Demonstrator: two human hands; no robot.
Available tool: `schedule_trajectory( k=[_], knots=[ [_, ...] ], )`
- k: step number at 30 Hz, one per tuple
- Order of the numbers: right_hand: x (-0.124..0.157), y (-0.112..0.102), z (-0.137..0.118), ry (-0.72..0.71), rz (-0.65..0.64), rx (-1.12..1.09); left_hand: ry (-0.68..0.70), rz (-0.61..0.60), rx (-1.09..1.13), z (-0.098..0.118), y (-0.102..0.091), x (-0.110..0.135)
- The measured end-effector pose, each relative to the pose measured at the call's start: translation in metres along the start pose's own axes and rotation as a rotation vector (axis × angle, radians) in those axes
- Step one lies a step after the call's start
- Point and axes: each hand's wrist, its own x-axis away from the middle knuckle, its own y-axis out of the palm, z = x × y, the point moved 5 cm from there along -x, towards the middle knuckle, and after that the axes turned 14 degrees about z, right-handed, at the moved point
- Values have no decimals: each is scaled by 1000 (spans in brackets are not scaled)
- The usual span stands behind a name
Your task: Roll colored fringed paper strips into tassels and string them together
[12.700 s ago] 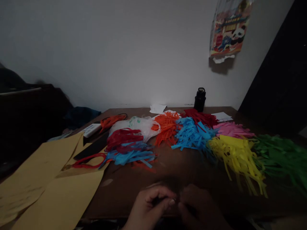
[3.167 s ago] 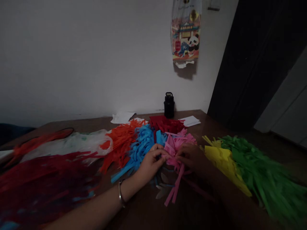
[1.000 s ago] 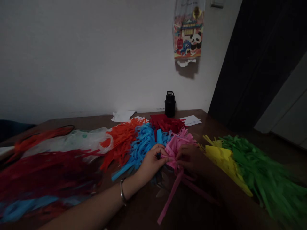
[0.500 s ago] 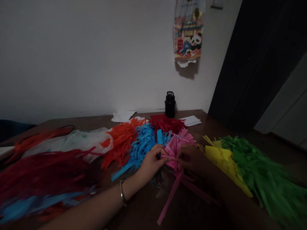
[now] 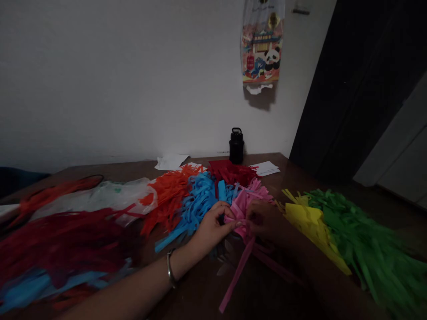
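A pink fringed tassel (image 5: 245, 200) of cut strips lies on the brown table in front of me. My left hand (image 5: 215, 226), with a metal bangle on its wrist, pinches a pink strip at the tassel's near end between thumb and finger. My right hand (image 5: 267, 222) is in deep shadow, closed on the pink strips from the other side. Between the two hands a narrow strip crosses over the bunch. One long pink strip tail (image 5: 236, 280) hangs toward me, and another fades into the dark. Just left of the tassel lies a blue fringed bunch (image 5: 198, 200).
Behind are an orange fringe (image 5: 170, 191), a red fringe (image 5: 230, 172) and a black bottle (image 5: 236, 146). Yellow (image 5: 310, 226) and green fringes (image 5: 360, 240) lie right. Left are a clear plastic bag (image 5: 110, 198) and dark red strips (image 5: 63, 240). A printed bag (image 5: 263, 49) hangs on the wall.
My left thumb has shifted slightly to the right along the pink strip, closer to my right hand. Everything else on the table stays as it was.
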Motion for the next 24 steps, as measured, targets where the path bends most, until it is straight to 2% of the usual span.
schedule_trajectory(
  k=[16,24],
  knots=[
    [2,-1,0,-38,72,85,12,-17,-5,3,1,1],
    [1,3,-4,-102,32,62,9,-32,12,0,2,2]
  ],
)
